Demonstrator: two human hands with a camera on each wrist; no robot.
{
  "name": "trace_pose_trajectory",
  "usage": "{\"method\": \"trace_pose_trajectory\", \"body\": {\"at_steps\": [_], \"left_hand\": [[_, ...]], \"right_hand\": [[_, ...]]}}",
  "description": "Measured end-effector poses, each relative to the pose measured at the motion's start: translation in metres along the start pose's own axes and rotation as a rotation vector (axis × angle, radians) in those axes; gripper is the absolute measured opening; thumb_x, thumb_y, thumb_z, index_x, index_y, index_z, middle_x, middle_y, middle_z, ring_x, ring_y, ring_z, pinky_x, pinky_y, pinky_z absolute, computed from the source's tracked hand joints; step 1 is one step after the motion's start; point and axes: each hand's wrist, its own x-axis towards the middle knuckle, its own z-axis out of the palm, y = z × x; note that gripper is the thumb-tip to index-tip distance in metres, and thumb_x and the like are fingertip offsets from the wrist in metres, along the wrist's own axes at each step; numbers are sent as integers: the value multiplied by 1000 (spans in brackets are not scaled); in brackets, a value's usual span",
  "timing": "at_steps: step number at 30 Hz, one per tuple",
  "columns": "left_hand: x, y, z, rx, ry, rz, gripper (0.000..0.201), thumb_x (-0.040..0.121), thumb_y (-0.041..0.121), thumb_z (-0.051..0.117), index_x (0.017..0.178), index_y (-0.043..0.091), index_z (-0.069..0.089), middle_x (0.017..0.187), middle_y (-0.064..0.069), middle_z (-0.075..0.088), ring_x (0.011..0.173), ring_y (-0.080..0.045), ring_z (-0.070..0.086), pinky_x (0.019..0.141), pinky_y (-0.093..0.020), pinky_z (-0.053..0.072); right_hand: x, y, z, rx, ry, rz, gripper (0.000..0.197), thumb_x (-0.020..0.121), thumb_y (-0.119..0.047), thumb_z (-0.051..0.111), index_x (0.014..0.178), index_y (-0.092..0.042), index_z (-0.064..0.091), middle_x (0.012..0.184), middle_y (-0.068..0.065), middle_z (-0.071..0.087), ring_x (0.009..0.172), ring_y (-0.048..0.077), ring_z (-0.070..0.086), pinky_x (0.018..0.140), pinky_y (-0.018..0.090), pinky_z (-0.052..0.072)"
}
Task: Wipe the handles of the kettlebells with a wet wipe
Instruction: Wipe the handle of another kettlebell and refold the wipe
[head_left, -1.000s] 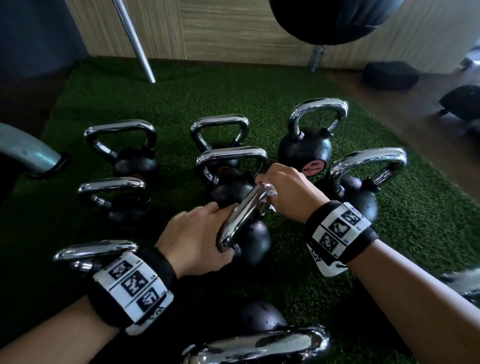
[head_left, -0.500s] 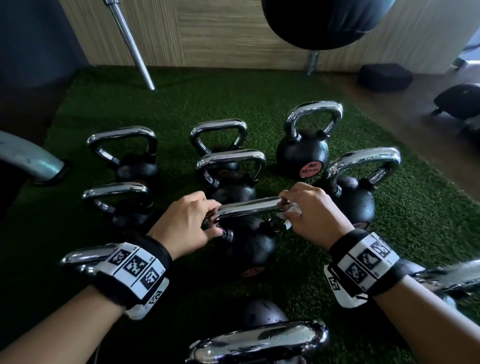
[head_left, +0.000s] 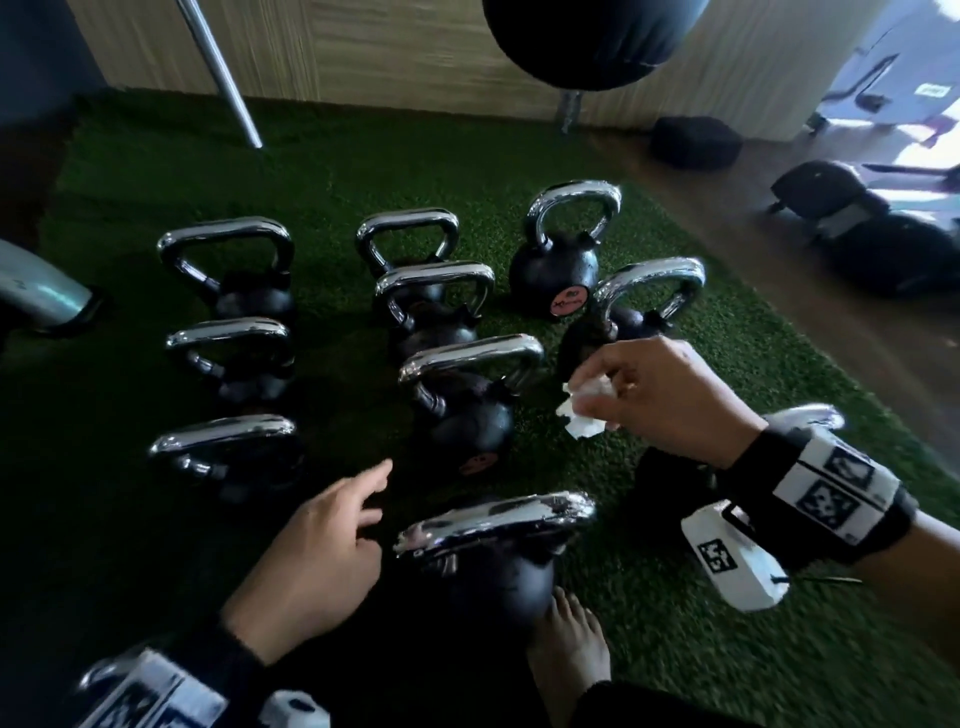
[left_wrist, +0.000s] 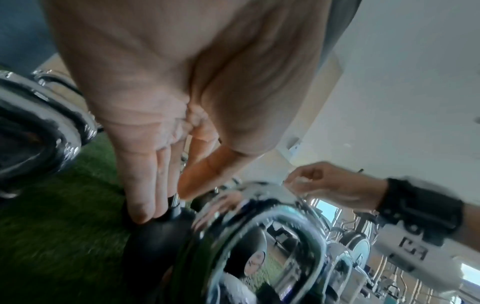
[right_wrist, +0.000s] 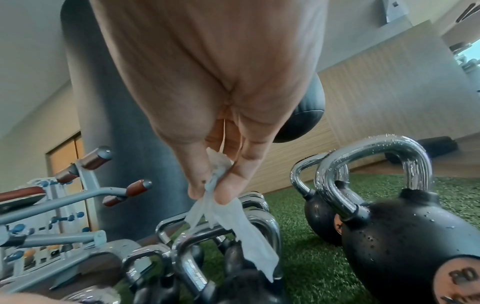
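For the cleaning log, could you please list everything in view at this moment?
kettlebells: ten visible, black with chrome handles, in rows on the turf; one is partly hidden behind the right wrist
wet wipe: one, white, crumpled, pinched in the right hand
turf mat: one, green, on the floor
punching bag: one, black, hanging at the top
metal pole: one, silver, slanting down onto the far turf
machine part: one, grey, at the left edge
pad: one, black, on the wooden floor by the wall
wristbands: two, black with white markers
bare foot: one, by the nearest kettlebell
left hand: open, beside the nearest handle
right hand: holds the wipe above the turf
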Motion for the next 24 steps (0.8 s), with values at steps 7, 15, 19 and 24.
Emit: {"method": "trace_pose_trajectory", "body": {"at_steps": [7,15,19,24], "left_hand": [[-5,-28,31,-63,-75,-187,93,79,4,76,158,20,29,155,-2,44,130,-18,56,103,-30,51],[-17,-32,89,-198,-18,-331,88,63,51,92,137,30,49,130,13,56,121,-9,52,101,-22,38],[-5,-22,125,-432,107,-336,105,38,67,95,128,32,56,120,16,67,115,-6,62,107,-28,45],[-1,-5,165,-655,339,-303,87,52,28,103,119,29,47,121,5,65,103,-4,63,76,-13,53]], "right_hand": [[-51,-67,-46,-23,-215,-53,20,73,-25,90,86,-32,77,59,-33,59,58,-8,56,59,4,39],[-68,-72,-19,20,-140,-157,37,73,-20,89,103,-38,77,72,-47,58,73,-8,58,65,4,41],[-84,-51,4,162,-19,-167,35,73,-18,88,101,-36,79,75,-28,69,72,-7,62,65,6,41],[-99,-25,35,357,70,-118,26,78,-19,85,99,-34,80,88,-23,75,83,-4,69,73,12,51]]}}
